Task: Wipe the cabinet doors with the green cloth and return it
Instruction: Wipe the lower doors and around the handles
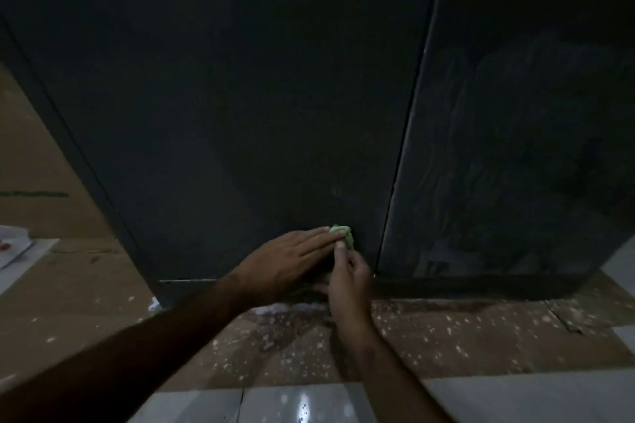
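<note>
Two tall dark cabinet doors fill the view: the left door (240, 96) and the right door (515, 130), split by a thin vertical gap. A small folded green cloth (343, 232) lies against the bottom of the left door. My left hand (292, 257) lies flat with straight fingers, its fingertips pressing on the cloth. My right hand (348, 280) comes from below with curled fingers and pinches the cloth's lower edge with the thumb. Most of the cloth is hidden under the two hands.
A dark plinth (464, 285) runs under the doors. Brown cardboard (446, 336), speckled with white spots, covers the floor in front, with glossy pale tiles (302, 402) nearer me. More cardboard (34, 165) and a white object (13, 244) are at the left.
</note>
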Demonstrator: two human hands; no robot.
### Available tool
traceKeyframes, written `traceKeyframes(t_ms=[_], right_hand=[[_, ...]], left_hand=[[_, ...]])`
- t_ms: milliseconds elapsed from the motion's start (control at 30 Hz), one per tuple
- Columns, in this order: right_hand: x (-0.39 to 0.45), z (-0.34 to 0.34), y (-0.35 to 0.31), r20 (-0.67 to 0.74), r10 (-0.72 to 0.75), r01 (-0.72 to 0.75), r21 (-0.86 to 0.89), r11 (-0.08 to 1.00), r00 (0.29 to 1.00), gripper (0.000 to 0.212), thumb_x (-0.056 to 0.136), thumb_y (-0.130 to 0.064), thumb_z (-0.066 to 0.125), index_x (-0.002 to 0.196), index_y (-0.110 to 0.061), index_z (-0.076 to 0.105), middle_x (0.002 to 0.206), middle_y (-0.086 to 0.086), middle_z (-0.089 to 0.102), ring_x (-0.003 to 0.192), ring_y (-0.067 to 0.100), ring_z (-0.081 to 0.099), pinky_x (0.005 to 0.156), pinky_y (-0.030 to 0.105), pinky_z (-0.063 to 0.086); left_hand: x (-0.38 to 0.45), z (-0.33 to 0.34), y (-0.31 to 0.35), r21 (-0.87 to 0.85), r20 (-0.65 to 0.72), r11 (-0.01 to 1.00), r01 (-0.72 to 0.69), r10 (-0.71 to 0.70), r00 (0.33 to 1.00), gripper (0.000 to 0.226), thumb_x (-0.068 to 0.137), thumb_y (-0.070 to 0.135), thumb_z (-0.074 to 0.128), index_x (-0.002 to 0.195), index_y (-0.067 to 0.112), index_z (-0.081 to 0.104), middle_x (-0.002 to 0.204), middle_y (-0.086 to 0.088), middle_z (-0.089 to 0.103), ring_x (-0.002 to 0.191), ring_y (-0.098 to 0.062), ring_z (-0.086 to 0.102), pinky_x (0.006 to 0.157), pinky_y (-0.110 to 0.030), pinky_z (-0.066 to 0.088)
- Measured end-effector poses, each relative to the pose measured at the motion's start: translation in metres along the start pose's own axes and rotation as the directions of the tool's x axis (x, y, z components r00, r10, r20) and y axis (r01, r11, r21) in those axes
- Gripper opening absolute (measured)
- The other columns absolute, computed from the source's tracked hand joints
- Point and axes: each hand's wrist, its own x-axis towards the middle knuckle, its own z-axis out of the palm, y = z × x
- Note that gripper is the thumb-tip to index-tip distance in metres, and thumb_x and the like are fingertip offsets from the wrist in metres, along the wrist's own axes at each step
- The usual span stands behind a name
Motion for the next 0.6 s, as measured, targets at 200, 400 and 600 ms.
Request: traceKeyframes(t_ms=[200, 400, 600], right_hand=[[-0.014, 0.056, -0.002, -0.191, -0.011, 0.054, 0.223, 0.973, 0.982, 0.037, 0.094, 0.002, 0.065, 0.124, -0.004, 0.045, 0.11, 0.007, 0.059, 0.106, 0.034, 0.061, 0.092, 0.028, 0.054], [-0.008, 0.073, -0.052, -0.419, -0.39, 0.453, 0.057, 0.89, 0.82, 0.049, 0.096, -0.014, 0.067, 0.139, -0.013, 0.045, 0.139, 0.009, 0.05, 0.119, -0.006, 0.054, 0.088, 0.001, 0.043], [0.01, 0.051, 0.006, 0.156, -0.809, 0.663, -0.669, 0.336, 0.567, 0.048, 0.084, -0.028, 0.068, 0.13, -0.025, 0.055, 0.128, 0.003, 0.052, 0.118, 0.024, 0.053, 0.105, 0.04, 0.048]], left_hand=[[0.039, -0.11, -0.021, 0.203, 0.011, 0.952, -0.228, 0.231, 0.973, 0.036, 0.099, 0.026, 0.058, 0.127, 0.008, 0.073, 0.139, -0.017, 0.066, 0.135, -0.037, 0.059, 0.12, -0.045, 0.041], [0.052, -0.152, -0.063, 0.557, -0.286, 0.83, -0.029, 0.225, 0.931, 0.052, 0.111, 0.031, 0.046, 0.161, 0.017, 0.042, 0.169, -0.015, 0.031, 0.158, -0.036, 0.026, 0.131, -0.054, 0.015], [0.052, -0.144, -0.077, 0.592, -0.3, 0.806, -0.019, 0.243, 0.922, 0.058, 0.109, 0.032, 0.036, 0.166, 0.018, 0.031, 0.174, -0.01, 0.022, 0.162, -0.032, 0.016, 0.132, -0.051, 0.007]])
